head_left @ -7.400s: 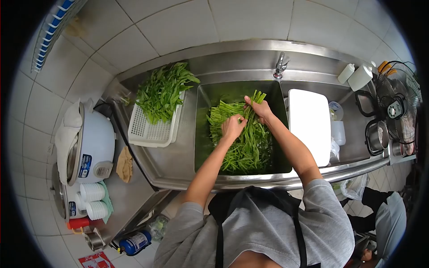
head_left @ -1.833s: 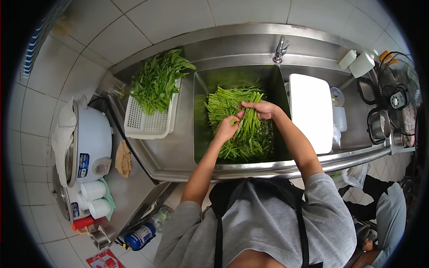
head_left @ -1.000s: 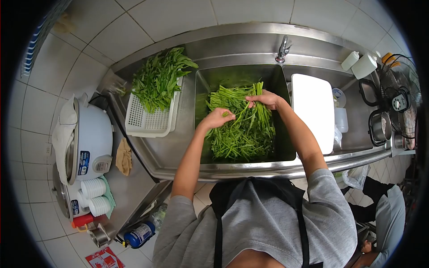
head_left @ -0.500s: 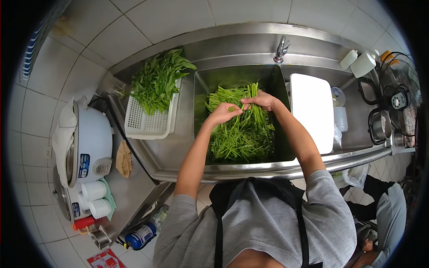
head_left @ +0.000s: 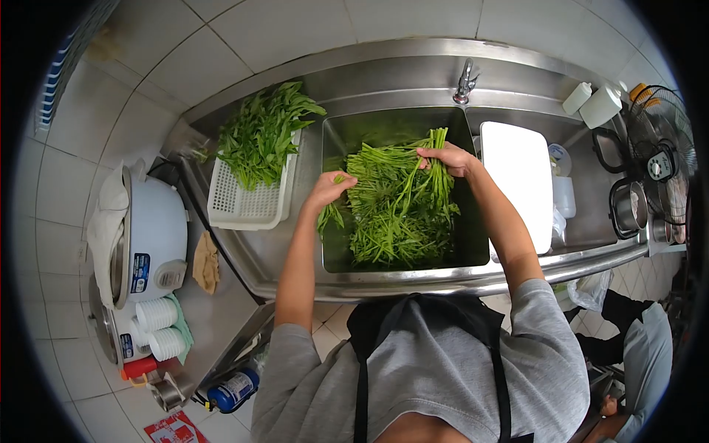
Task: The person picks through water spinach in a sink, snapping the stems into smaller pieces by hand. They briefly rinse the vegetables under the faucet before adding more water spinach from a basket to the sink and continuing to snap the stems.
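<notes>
A heap of green leafy stems lies in the metal sink basin. My left hand is closed on a few leafy stems that hang down at the basin's left edge. Near the basin's right side, my right hand grips a bunch of long green stems, their cut ends pointing up. To the left of the basin, more leafy greens are piled over the back of a white perforated basket.
Behind the basin stands a faucet. A white board covers part of the right basin. Farther right are white bottles and a fan. A rice cooker stands left; another person's sleeve shows lower right.
My left hand has moved left, away from my right hand, with some leafy stems in it. My right hand has shifted slightly right, still holding the bunch.
</notes>
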### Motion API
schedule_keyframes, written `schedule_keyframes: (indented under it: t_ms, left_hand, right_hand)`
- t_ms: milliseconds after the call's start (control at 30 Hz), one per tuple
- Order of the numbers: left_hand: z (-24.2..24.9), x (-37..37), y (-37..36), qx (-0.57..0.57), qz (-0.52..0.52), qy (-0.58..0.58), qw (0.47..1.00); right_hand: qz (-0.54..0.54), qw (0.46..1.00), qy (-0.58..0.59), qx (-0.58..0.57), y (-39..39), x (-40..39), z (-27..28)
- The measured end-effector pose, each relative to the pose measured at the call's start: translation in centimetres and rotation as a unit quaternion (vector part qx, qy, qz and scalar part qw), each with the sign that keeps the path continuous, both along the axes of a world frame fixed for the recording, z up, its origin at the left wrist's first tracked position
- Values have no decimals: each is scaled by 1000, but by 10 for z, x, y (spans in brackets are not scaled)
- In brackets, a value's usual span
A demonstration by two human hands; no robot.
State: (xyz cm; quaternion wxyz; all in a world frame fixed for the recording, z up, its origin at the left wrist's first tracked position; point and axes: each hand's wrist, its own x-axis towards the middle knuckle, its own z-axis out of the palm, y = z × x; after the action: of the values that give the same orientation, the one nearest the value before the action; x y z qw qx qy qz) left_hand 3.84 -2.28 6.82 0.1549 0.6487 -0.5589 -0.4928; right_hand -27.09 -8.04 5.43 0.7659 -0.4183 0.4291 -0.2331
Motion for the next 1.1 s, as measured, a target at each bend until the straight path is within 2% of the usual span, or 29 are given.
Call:
schedule_keyframes:
  t_ms: [67,167,267,300,400,533,667,767,833,933,1033,1100]
  left_hand:
    - [1,1,0,-19,0,24,1000]
    - [-1,-14,0,1,6,125,992]
    - [6,-44,0,13,-36,119,992]
    - [11,-58,3,-36,-63,111,991]
    - [2,-80,0,-87,-124,65,986]
    - [-11,-88,-2,-141,-116,-12,983]
    - [-6,-89,5,-161,-93,-90,978]
    - [-12,-87,9,-184,-79,-116,973]
    - [-7,-89,12,-182,-77,-145,970]
    - [-11,-88,12,-231,-39,-165,958]
    - [-15,-87,10,-216,74,-117,967]
    - [-39,-78,3,-239,147,-32,959]
  right_hand:
    - [8,1000,-2,-7,1,0,2]
    - [11,1000,12,-8,4,3,6]
    - [24,999,27,-6,8,12,8]
    - [28,999,34,-21,10,16,9]
    - [39,996,55,-66,18,30,13]
    - [26,994,86,-59,25,35,20]
    - [-12,998,18,-53,23,38,-7]
    - [-69,990,76,-96,22,40,-17]
    - [-67,990,77,-99,22,42,-18]
    - [-94,984,74,-129,23,47,-23]
    - [-136,978,77,-137,28,56,-23]
    - [-169,977,60,-116,33,64,-18]
